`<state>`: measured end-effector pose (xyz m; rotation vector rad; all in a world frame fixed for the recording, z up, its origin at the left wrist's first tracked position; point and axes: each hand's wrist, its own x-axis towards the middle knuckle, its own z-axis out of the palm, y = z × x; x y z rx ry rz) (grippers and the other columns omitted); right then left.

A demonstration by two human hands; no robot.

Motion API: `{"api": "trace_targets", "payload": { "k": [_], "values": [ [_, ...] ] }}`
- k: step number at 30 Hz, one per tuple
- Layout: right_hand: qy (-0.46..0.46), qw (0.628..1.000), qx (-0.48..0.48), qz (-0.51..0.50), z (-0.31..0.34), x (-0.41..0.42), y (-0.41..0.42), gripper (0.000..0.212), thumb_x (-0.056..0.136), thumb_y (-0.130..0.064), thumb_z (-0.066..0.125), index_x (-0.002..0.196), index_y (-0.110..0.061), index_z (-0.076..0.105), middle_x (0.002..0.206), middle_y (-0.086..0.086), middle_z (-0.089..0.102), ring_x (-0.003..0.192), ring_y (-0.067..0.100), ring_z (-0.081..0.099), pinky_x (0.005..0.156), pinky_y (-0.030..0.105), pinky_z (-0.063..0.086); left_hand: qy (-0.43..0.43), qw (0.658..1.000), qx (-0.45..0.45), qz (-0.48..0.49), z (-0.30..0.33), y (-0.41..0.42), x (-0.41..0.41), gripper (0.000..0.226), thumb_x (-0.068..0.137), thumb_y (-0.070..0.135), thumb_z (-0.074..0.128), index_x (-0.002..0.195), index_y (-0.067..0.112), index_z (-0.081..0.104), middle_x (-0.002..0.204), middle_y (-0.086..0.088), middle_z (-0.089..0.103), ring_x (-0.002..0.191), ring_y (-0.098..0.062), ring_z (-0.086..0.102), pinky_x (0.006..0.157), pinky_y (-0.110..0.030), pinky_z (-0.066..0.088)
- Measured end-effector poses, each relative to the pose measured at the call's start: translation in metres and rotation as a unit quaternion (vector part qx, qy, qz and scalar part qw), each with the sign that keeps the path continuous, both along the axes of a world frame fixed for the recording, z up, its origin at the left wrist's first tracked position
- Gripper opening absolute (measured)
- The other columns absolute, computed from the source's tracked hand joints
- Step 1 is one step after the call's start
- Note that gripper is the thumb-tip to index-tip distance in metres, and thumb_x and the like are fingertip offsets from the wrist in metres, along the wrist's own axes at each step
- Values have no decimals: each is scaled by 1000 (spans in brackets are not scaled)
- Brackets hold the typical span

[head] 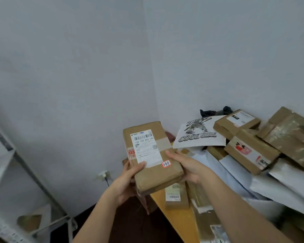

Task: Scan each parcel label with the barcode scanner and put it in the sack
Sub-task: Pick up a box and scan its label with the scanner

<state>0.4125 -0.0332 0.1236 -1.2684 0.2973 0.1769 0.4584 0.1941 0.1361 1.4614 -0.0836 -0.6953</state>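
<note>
We hold a brown cardboard parcel (152,157) up in the air, in front of the wall and just left of the surface (179,223), its long side tilted away from us. Its white shipping label (145,146) faces up, with the barcode at the far end, and a small red-edged sticker (166,164) marked by hand sits near the label's near right corner. Our left hand (128,179) grips the near left corner, the thumb lying over the label's lower edge and the fingers curled shut underneath. Our right hand (188,168) clasps the right edge, thumb on top, fingers closed beneath the box. To the right, the wooden surface carries a heap of other cardboard boxes (251,151), white mailer bags (270,188) and a sheet printed "COOL GIRL" (199,135). A metal shelf frame (25,163) stands at the left.
</note>
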Motion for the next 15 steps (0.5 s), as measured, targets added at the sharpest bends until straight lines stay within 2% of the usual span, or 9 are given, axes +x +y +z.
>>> {"api": "trace_targets", "payload": {
  "k": [2, 4, 6, 8, 9, 12, 15],
  "values": [
    [0, 1000, 6, 12, 5, 40, -3, 64, 65, -56, 82, 120, -30, 64, 112, 2, 75, 93, 21, 74, 70, 44, 59, -12, 1000, 12, 22, 7, -3, 37, 86, 59, 51, 86, 133, 34, 47, 122, -5, 66, 108, -31, 64, 70, -46, 58],
    [3, 1000, 7, 12, 4, 77, -3, 75, 56, -60, 87, 121, -30, 64, 112, 2, 75, 93, 19, 75, 69, 45, 60, -21, 999, 15, 48, 5, -4, 71, 83, 62, 52, 85, 134, 34, 47, 121, -4, 66, 108, -28, 65, 72, -44, 58],
    [23, 1000, 5, 10, -3, 107, 4, 89, 47, -63, 91, 125, -30, 63, 116, 2, 74, 104, 24, 72, 83, 53, 58, -9, 998, 15, 65, -5, 1, 98, 85, 59, 54, 84, 134, 34, 48, 123, -3, 67, 111, -29, 64, 79, -49, 58],
    [49, 999, 10, 19, -18, 134, 14, 88, 49, -65, 91, 125, -29, 64, 118, 3, 73, 114, 29, 66, 96, 60, 50, 14, 997, 14, 78, -17, 11, 122, 84, 57, 55, 85, 131, 34, 52, 121, -3, 68, 112, -30, 64, 82, -54, 56],
    [68, 997, 14, 23, -25, 147, 20, 85, 51, -67, 89, 124, -29, 66, 118, 2, 73, 116, 30, 64, 97, 61, 49, 25, 996, 18, 82, -24, 17, 134, 82, 57, 56, 86, 130, 33, 55, 119, -3, 69, 111, -30, 64, 81, -54, 57],
    [122, 991, 51, -4, -46, 188, 37, 73, 65, -72, 79, 121, -25, 68, 120, 5, 72, 115, 32, 63, 88, 54, 56, 67, 993, 25, 88, -43, 40, 177, 75, 63, 56, 82, 129, 31, 58, 120, -5, 69, 113, -31, 64, 80, -51, 57],
    [167, 980, 83, -67, -72, 228, 47, 50, 95, -51, 60, 134, -20, 56, 136, 7, 58, 115, 27, 59, 97, 50, 45, 86, 990, 36, 104, -55, 61, 228, 72, 68, 51, 79, 132, 26, 55, 121, -8, 68, 109, -31, 64, 68, -42, 58]
  ]
}}
